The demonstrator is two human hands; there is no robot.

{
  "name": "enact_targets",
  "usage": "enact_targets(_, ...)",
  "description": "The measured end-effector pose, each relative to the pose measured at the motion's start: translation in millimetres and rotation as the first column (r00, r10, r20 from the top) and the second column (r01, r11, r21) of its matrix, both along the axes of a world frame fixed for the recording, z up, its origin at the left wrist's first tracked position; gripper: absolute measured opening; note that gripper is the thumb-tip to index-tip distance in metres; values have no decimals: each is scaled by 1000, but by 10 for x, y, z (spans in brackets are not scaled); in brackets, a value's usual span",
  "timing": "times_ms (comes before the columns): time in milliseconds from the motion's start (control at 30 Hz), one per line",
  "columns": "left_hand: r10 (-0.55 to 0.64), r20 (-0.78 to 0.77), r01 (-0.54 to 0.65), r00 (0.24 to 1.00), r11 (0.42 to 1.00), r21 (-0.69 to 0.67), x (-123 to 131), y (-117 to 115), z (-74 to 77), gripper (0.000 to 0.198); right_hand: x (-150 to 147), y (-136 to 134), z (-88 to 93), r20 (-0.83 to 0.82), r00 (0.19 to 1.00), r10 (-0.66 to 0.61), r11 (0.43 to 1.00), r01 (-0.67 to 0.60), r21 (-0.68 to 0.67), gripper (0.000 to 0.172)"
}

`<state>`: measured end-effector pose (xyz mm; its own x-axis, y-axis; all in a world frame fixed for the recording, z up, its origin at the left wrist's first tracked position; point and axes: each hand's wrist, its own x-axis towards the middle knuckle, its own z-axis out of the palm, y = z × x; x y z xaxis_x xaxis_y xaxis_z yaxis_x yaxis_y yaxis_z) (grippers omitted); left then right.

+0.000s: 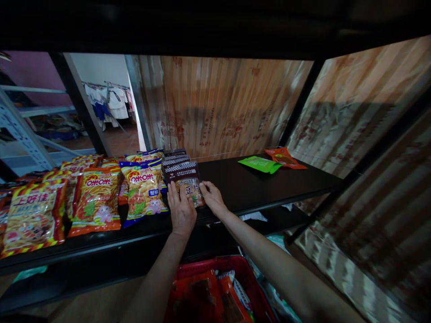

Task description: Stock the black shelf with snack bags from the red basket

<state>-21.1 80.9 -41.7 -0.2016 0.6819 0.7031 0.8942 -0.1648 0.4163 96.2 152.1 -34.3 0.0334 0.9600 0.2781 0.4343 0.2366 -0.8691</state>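
Several snack bags [96,199] stand beside brown packets [182,170]

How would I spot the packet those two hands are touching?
On the black shelf, follow the crowded snack row to its right end. There, the left hand and right hand touch a dark brown packet with a checkered top. Its colour separates it from the blue-and-yellow packet beside it; its lookalikes sit behind.
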Motion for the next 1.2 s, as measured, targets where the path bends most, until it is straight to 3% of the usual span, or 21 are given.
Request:
enact_targets(300, 5, -58, -6, 998, 1000, -13, -8, -72, 28, 47, 3, -70, 44, -18, 1000, 16, 999, -17, -42, 28)
enact_targets(600, -77, -134, 76, 988, 997, -10, -26, -224, 20, 45, 20, -157, 81, 13, 1000, 15, 999, -14, -35, 27)
enact_targets(733, -175, -165, 175, 971, 984, -11, 131, -568, -100, 43, 58, -199, 84, 63, 998, -22, 999, 20, 27, 24)
enact_targets(900, -354, -141, 341, 925, 934, -104, 375, -1017, -367, 46, 175, -387, 54, 99, 995, -15, 982, -4, 189, 22)
enact_targets(1067, -321, -113, 309, 940, 945, -106, 362, -1183, -524, 45, 315, -726, -12, 134, 991, 6, 972, -37, 233, 22)
enact_targets(1200, -270, -137, 261, 953, 962, -80, 268, -1213, -492, 46, 390, -916, -42, 156, 988, 4, 972, -41, 229, 22)
